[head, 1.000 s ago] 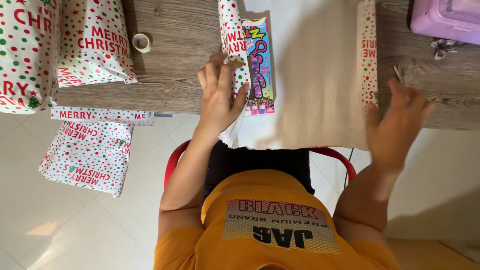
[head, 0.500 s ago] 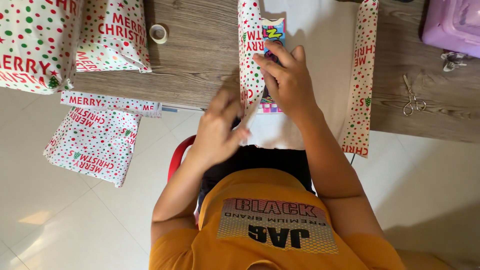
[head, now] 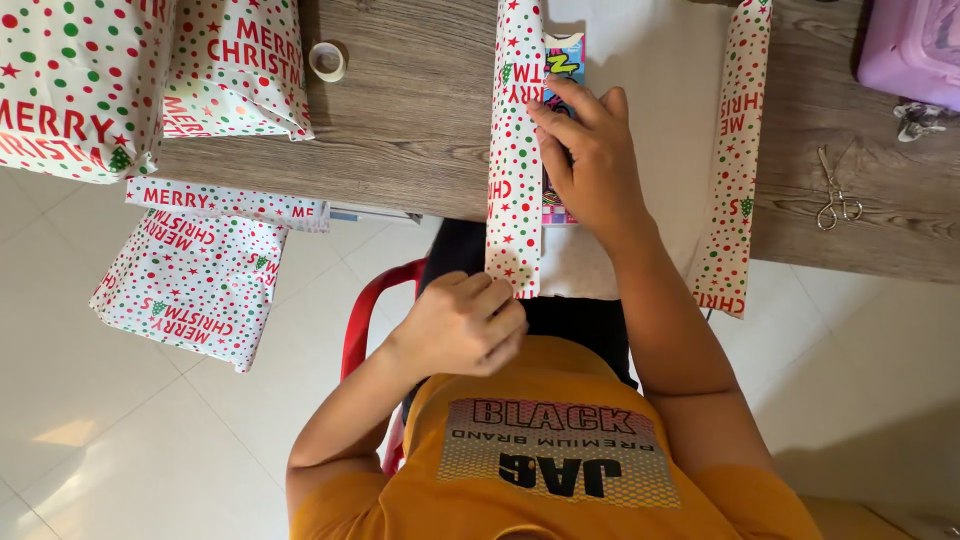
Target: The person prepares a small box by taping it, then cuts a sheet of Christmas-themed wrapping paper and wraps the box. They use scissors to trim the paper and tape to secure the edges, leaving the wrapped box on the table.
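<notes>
Head view is showing a toy box (head: pixel 562 75) lying on the white inside of a sheet of wrapping paper (head: pixel 650 120), near the table's front edge. The right hand (head: pixel 592 160) is lying flat over the box with fingers spread, pressing it down, so only the box's colourful top end and a strip at the bottom are showing. The paper's left edge (head: pixel 515 150) is curling up against the box's side (dots, stars and little trees on the outside), and its lower end is hanging past the table edge. The left hand (head: pixel 462 325) is closing loosely around that lower corner, fingers curled on the paper just below the table. The paper's right edge (head: pixel 735 160) is standing rolled up too, well apart from the box.

Further out, scissors (head: pixel 834 195) are lying on the wooden table (head: pixel 400 120) to the right, with a lilac case (head: pixel 910 45) in the far corner beyond them. A roll of tape (head: pixel 327 61) is sitting to the left, beside two wrapped parcels (head: pixel 150 80). Another parcel (head: pixel 185 285) is lying on the tiled floor beneath them. The person is sitting on a red chair (head: pixel 362 320).
</notes>
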